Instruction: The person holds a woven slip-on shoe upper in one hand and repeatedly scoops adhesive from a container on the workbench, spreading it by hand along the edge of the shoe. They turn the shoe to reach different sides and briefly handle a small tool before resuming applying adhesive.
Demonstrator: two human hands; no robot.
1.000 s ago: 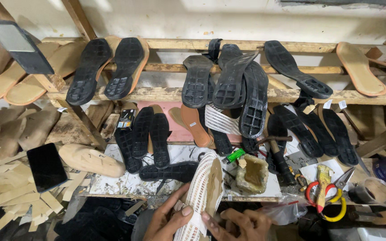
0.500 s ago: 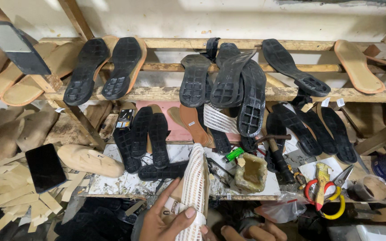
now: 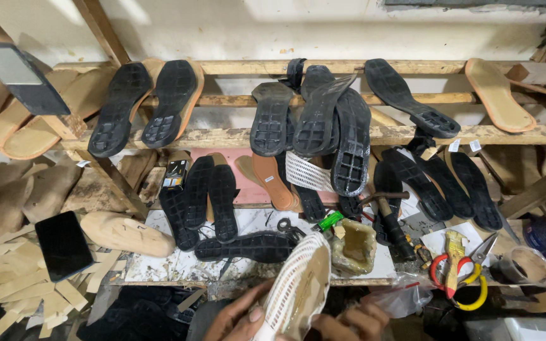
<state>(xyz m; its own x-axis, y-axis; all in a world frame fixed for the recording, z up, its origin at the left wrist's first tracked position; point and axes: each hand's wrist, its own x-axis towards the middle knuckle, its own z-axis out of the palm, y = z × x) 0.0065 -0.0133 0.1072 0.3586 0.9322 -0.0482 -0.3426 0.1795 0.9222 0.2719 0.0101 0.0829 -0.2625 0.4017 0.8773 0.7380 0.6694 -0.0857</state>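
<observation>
Down at 6 o'clock, both hands grip 1 white mesh shoe upper (image 3: 298, 287): the left hand (image 3: 238, 319) pinches its lower edge, the right hand (image 3: 352, 322) curls beneath it. It looks like fitting or checking; turning it further calls for a firm 2-handed hold, clear of the glue pot (image 3: 355, 243) at 1 o'clock.

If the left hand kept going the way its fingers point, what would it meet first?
The left hand, gripping the white mesh shoe upper, points up and right; past that, probably the glue-caked pot, though depth is unclear.
</observation>
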